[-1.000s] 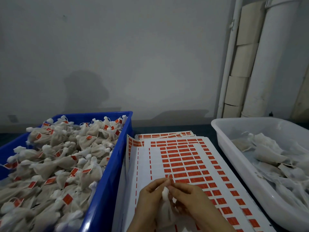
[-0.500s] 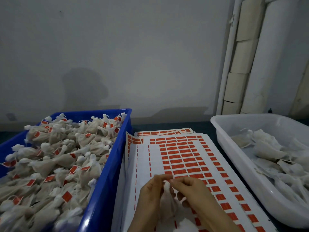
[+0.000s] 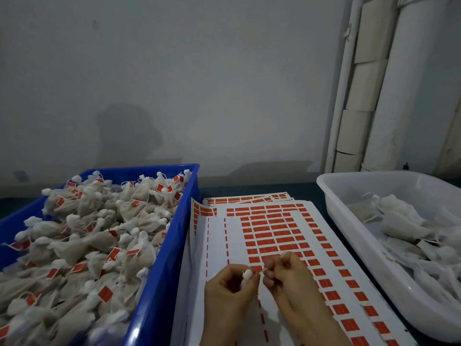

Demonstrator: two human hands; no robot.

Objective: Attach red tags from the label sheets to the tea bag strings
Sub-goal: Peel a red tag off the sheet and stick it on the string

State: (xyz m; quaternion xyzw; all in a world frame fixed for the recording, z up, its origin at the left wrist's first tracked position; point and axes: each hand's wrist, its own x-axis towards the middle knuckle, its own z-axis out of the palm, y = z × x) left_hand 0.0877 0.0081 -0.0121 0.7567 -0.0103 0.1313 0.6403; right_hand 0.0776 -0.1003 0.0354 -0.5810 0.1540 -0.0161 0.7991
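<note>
The left hand (image 3: 228, 289) gripped a tea bag (image 3: 247, 273) by its gathered neck, above the near edge of the label sheet (image 3: 217, 236). The right hand (image 3: 287, 279) pinched what appeared to be its string (image 3: 262, 270). The bag was judged light, soft and crushable, and best held at the neck with the string kept taut.

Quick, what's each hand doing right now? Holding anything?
Left hand: grips a tea bag just below its knotted top.
Right hand: fingers curled, apparently pinching the bag's string.

Tea bag (image 3: 247, 274) mostly inside left hand (image 3: 228, 292).
</note>
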